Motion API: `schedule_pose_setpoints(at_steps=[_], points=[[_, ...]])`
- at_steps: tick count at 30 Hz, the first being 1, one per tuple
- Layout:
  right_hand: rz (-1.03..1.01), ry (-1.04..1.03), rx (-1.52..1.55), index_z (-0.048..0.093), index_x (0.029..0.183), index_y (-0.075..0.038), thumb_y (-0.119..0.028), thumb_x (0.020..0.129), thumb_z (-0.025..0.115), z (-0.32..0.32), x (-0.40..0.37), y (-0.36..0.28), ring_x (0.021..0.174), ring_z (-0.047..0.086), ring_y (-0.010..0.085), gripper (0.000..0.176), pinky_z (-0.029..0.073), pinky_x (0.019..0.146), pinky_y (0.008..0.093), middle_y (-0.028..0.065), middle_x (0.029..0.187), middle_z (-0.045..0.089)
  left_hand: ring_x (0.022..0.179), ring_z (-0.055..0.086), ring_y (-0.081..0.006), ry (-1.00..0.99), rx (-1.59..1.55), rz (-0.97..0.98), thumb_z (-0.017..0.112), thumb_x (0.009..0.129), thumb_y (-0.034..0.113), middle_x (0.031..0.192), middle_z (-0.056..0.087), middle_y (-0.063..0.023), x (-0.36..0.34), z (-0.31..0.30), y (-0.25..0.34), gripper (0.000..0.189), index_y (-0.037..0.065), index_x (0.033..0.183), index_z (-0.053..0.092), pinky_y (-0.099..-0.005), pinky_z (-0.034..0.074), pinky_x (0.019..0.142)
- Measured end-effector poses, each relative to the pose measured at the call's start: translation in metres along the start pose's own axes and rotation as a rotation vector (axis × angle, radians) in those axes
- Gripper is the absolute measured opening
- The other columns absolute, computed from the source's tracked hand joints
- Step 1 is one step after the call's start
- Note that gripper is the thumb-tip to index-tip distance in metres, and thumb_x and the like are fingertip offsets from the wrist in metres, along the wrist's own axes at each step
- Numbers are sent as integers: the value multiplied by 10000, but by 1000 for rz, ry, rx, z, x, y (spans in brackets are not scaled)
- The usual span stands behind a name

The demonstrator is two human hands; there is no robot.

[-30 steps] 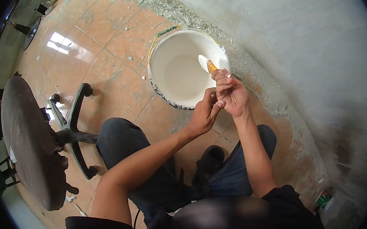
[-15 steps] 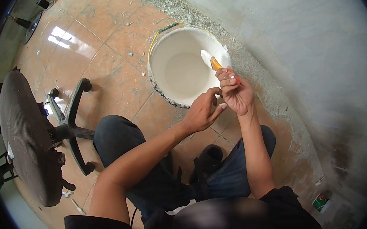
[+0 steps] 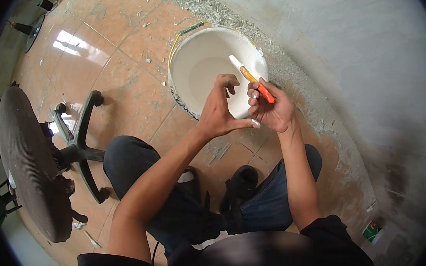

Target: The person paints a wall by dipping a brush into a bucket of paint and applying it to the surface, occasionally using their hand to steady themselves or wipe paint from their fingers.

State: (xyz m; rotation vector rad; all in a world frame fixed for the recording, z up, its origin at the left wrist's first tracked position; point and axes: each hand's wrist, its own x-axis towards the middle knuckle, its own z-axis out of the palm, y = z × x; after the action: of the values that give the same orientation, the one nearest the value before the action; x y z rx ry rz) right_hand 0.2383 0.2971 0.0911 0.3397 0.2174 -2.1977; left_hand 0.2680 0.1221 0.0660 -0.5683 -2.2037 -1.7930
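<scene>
My right hand [image 3: 273,106] grips a paintbrush [image 3: 257,84] by its orange-red handle. The brush's bristles are coated white and point up and left over a white bucket [image 3: 186,54]. Pale liquid lies inside the bucket, whose handle is a yellow wire with a green grip. Just left of the brush is my left hand [image 3: 217,110], thumb and fingers apart with nothing between them, in front of the bucket's near rim. White smears mark the thumb tip of my left hand and a finger of my right.
A black office chair [image 3: 36,163] with a star base stands at the left. Along the right runs a grey wall [image 3: 348,55] with scraped debris [image 3: 289,75] at its foot. Bits of debris dot the tiled floor [image 3: 129,44]. A green-and-white container [image 3: 371,231] sits at lower right.
My left hand has moved up and left, its fingers spreading apart. The brush has turned in my right hand, so its handle shows more and its bristles appear edge-on.
</scene>
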Motion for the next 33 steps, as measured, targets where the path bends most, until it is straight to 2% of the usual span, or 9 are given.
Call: schedule_pose_setpoints(at_steps=[8, 13, 18, 19, 23, 26, 29, 31, 33], points=[[-3, 32, -234, 516, 925, -57, -315, 975, 338, 3, 1, 6, 890, 639, 273, 318, 522, 735, 371, 118, 864, 626, 837, 482, -227, -74, -16, -197, 865, 460, 473, 1023, 408, -105, 1, -12, -6, 1023, 29, 1173, 281, -356, 439, 736], [-86, 5, -68, 494, 959, -28, -284, 977, 337, -3, 6, 6, 874, 645, 276, 301, 479, 856, 375, 118, 860, 624, 943, 476, -225, -285, -42, -345, 847, 522, 460, 1097, 401, -116, -6, -8, -7, 1014, 55, 1224, 236, -331, 426, 740], [-96, -72, 26, 473, 975, -21, -263, 979, 331, -1, 13, 11, 871, 647, 275, 281, 475, 872, 379, 121, 865, 621, 1020, 467, -201, -437, -381, -601, 809, 619, 428, 1159, 404, -114, -10, 2, 2, 931, 52, 1243, 229, -335, 434, 756], [-81, -93, 62, 470, 974, -23, -259, 980, 331, 0, 14, 11, 878, 645, 273, 274, 471, 881, 377, 121, 865, 620, 1072, 464, -203, -445, -443, -644, 801, 647, 389, 1248, 378, -135, -10, 3, 4, 906, 36, 1272, 248, -347, 444, 807], [-81, -158, 106, 467, 969, -26, -253, 981, 330, 4, 17, 17, 891, 641, 271, 265, 459, 902, 369, 125, 865, 617, 1002, 502, -206, -457, -559, -725, 812, 617, 428, 1143, 481, -156, -14, 11, -1, 940, -36, 1261, 308, -323, 420, 852], [-61, -186, 133, 468, 964, -31, -246, 983, 321, 11, 17, 19, 891, 639, 267, 261, 454, 908, 361, 127, 857, 615, 990, 511, -198, -671, -585, -838, 804, 636, 402, 1126, 513, -139, -18, 15, -7, 896, -31, 1279, 354, -317, 413, 866], [-58, -205, 140, 466, 958, -29, -243, 985, 315, 15, 17, 21, 880, 640, 269, 263, 450, 908, 363, 132, 856, 615, 962, 521, -177, -527, -654, -760, 791, 673, 348, 1028, 568, -93, -16, 15, 0, 717, -15, 1203, 474, -302, 409, 860], [-63, -218, 175, 460, 956, -24, -240, 985, 316, 15, 18, 20, 873, 639, 269, 262, 443, 913, 364, 126, 844, 606, 888, 526, -133, -437, -709, -666, 781, 702, 291, 906, 604, -39, -11, 13, -3, 481, 18, 1053, 600, -278, 410, 810], [-75, -220, 188, 457, 959, -19, -234, 985, 317, 13, 17, 18, 872, 639, 269, 258, 436, 919, 361, 120, 837, 599, 936, 532, -134, -484, -668, -689, 781, 695, 199, 951, 606, -35, -5, 8, -9, 448, 16, 1057, 590, -277, 419, 832]])
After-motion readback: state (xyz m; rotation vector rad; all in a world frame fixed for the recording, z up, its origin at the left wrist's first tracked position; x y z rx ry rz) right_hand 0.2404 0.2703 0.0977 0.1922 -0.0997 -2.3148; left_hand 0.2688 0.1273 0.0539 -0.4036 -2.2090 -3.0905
